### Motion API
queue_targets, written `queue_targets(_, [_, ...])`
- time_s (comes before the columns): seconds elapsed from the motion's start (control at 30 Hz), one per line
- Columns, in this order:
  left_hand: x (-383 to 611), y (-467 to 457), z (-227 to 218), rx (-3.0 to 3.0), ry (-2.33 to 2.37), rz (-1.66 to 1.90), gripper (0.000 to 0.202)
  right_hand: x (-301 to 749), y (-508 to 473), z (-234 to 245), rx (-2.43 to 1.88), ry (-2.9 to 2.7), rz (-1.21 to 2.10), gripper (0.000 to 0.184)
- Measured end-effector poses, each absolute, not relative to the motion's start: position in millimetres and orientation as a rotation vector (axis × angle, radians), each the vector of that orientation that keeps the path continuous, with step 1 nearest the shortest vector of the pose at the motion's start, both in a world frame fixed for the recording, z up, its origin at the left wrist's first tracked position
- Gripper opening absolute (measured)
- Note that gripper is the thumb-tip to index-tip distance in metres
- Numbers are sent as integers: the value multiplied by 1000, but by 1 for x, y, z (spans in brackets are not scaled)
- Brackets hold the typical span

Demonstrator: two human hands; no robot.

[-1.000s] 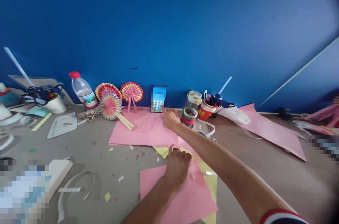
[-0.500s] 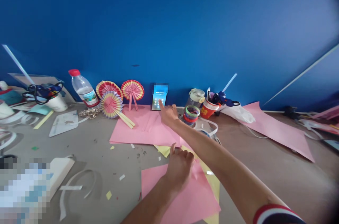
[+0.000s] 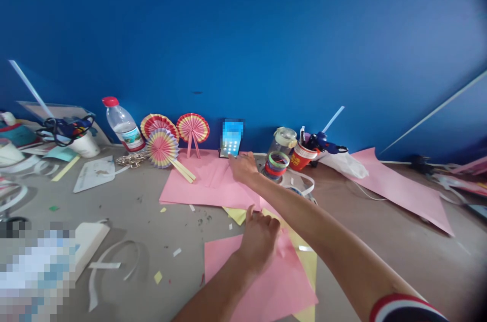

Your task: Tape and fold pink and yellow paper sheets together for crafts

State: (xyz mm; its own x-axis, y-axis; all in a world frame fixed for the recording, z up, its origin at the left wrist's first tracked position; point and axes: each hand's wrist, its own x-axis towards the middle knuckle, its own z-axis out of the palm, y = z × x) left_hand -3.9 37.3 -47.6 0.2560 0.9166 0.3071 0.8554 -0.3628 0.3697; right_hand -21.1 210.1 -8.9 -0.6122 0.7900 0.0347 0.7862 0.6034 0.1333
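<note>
A phone (image 3: 231, 140) with a lit blue screen leans against the blue wall; part of its screen is blurred out. My right hand (image 3: 243, 166) reaches to its lower edge, index finger stretched out, the other fingers bent, nothing held. Closer to me, my left hand (image 3: 261, 233) rests over a pink paper sheet (image 3: 266, 286), fingers curled and thumb raised. Whether paper is caught under those fingers is hidden. Yellow paper (image 3: 307, 266) shows beneath that sheet. Another pink sheet (image 3: 190, 192) lies between the phone and my left hand.
Pleated paper fans (image 3: 193, 129) stand left of the phone beside a red-capped bottle (image 3: 127, 129). To the right are a clear jar (image 3: 283, 142), tape rolls (image 3: 276, 166) and a red cup (image 3: 302, 156) of tools. Paper scraps (image 3: 158, 277) and white strips (image 3: 105, 265) litter the table.
My right hand has drawn down slightly, its index finger moving from the phone's screen to the lower edge. The left hand stays on the paper. The view has shifted a little.
</note>
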Motion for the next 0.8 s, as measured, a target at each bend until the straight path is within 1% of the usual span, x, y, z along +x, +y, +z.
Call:
queue_targets(0.2, [-5, 37, -46, 2391, 1673, 745, 12, -23, 211, -6, 1385, 2747, 206, 34])
queue_targets(0.47, [-4, 36, -45, 2369, 1678, 765, 15, -29, 213, 4, 1362, 2806, 232, 34])
queue_targets(0.7, [-4, 36, -45, 2364, 1672, 767, 14, -40, 218, 3, 1414, 2821, 231, 34])
queue_targets(0.8, [-5, 36, -45, 2362, 1676, 764, 14, -39, 216, 3, 1413, 2841, 218, 37])
